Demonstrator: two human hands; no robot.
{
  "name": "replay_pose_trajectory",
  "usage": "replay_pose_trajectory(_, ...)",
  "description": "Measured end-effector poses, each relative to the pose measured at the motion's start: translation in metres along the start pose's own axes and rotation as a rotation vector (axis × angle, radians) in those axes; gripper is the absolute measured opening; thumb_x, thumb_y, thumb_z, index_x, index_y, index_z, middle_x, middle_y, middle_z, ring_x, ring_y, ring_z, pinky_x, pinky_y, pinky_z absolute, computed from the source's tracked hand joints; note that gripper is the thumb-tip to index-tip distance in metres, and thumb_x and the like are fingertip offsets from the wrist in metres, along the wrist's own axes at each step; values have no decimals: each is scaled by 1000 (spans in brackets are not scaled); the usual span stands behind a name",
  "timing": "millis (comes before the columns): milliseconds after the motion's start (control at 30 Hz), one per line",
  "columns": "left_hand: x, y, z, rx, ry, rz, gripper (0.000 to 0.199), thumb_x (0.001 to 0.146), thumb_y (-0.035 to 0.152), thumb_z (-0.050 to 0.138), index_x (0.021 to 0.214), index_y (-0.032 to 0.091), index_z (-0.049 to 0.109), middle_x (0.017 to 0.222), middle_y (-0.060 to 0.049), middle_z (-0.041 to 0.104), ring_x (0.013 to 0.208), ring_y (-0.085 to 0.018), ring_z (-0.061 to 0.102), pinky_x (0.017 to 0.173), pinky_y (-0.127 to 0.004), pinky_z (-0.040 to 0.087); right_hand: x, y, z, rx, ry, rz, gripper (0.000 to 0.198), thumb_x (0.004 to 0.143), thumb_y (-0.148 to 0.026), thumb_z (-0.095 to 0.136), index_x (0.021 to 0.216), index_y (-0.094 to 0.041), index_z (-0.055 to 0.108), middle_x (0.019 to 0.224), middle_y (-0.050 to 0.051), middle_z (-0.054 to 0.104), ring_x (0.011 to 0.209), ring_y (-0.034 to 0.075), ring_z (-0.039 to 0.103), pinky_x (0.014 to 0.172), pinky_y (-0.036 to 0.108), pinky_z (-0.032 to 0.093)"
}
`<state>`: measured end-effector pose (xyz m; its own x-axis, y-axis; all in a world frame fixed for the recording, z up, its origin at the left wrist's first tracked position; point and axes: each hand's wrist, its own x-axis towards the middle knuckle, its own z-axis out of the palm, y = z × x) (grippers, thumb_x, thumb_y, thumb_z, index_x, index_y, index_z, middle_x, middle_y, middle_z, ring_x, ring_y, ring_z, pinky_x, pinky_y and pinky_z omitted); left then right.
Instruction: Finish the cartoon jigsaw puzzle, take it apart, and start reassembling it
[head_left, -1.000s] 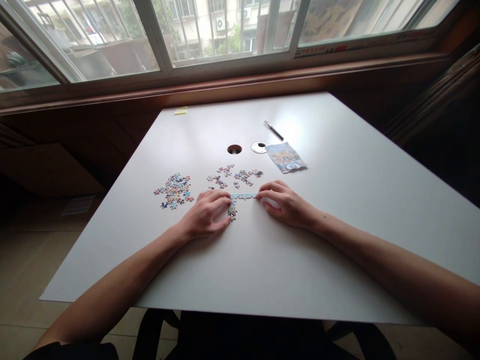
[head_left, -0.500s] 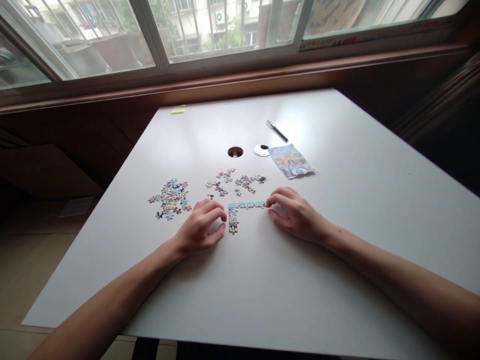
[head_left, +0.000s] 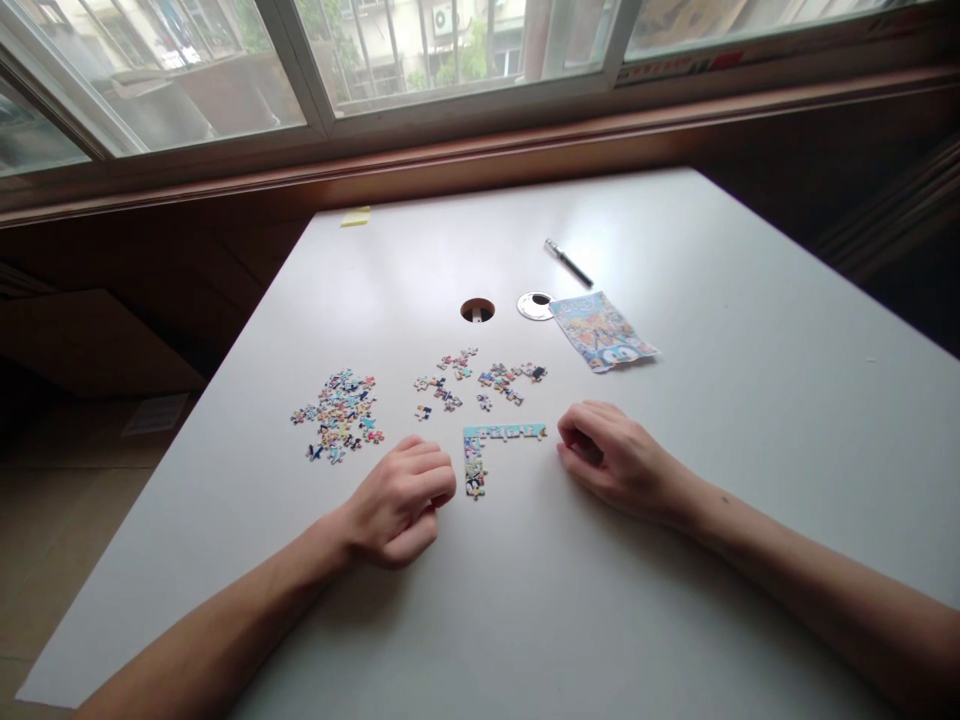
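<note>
An L-shaped strip of joined jigsaw pieces (head_left: 474,462) lies on the white table, with a light-blue top edge and a short colourful left side. Just left of it, my left hand (head_left: 405,500) rests curled into a loose fist, apart from the strip. My right hand (head_left: 611,455) lies to the right of the strip's top end, its fingers folded in towards the thumb and a small gap from the pieces. No piece shows in either hand. Farther back are a dense heap of loose pieces (head_left: 339,415) at left and a looser scatter (head_left: 504,380) in the middle.
A crumpled picture sheet (head_left: 606,335) lies at the right, beside a round metal cover (head_left: 526,306). Behind it is a dark pen (head_left: 570,264). A cable hole (head_left: 477,311) opens in the table. Yellow tape (head_left: 355,216) marks the far left, below the window.
My right hand has drawn back from the strip's right end. My left hand has moved towards me and its fingers have curled in. The view has shifted slightly.
</note>
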<state>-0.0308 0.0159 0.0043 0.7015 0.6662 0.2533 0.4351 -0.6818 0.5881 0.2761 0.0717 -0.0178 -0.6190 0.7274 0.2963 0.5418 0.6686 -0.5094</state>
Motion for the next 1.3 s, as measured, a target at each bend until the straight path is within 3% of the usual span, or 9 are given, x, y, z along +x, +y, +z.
replay_pose_trajectory(567,3,1,-5,13,-106,-13,17,75,25,37,75,21,20,68,-3,41,64,-20,37,68,-39,35,0,2,-1,-7,-16,1,19,81,-9,55,84,-23,42,73,-1,50,67,17,43,71,33,39)
replay_pose_trajectory(1300,0,-2,-3,38,-100,35,21,69,19,41,75,21,21,68,-3,42,64,-21,39,68,-39,34,1,2,-1,-12,-24,2,18,84,-10,54,84,-23,42,73,-1,48,67,16,42,71,33,39)
